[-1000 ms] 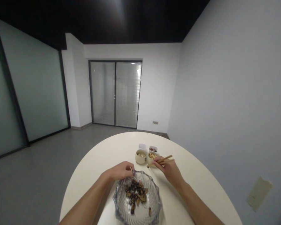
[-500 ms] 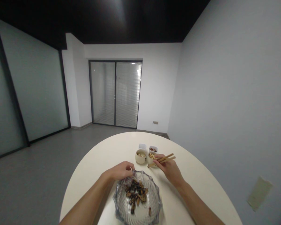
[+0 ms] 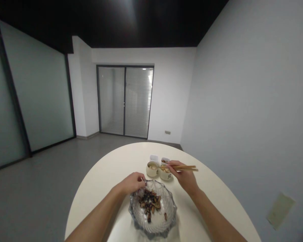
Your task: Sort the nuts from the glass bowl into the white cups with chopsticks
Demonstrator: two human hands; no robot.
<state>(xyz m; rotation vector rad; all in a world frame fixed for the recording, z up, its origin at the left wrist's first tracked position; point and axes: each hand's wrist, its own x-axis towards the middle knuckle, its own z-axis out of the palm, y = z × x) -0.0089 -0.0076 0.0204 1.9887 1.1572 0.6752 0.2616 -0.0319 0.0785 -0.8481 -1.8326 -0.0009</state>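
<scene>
My left hand (image 3: 134,182) is closed on the far-left rim of a clear fluted glass bowl (image 3: 168,204). Dark brown dried pieces (image 3: 150,201) lie heaped inside it, with one piece apart toward the right. In my right hand (image 3: 183,178) is a pair of wooden chopsticks (image 3: 188,167), held nearly level and pointing left. Their tips are over two small cream cups behind the bowl. The left cup (image 3: 151,172) and the right cup (image 3: 166,176) both contain pale pieces. Whether anything is pinched in the tips is too small to tell.
Behind the cups stand two small white dishes, a left one (image 3: 154,157) and a right one (image 3: 165,159) with brown bits in it. Everything rests on a round cream table (image 3: 101,178). A white wall (image 3: 229,117) runs close along the right.
The chopstick tips have risen from in front of the right cup to above the cups, and the chopsticks have levelled out. The bowl has shifted slightly right and away, with my left hand still on it.
</scene>
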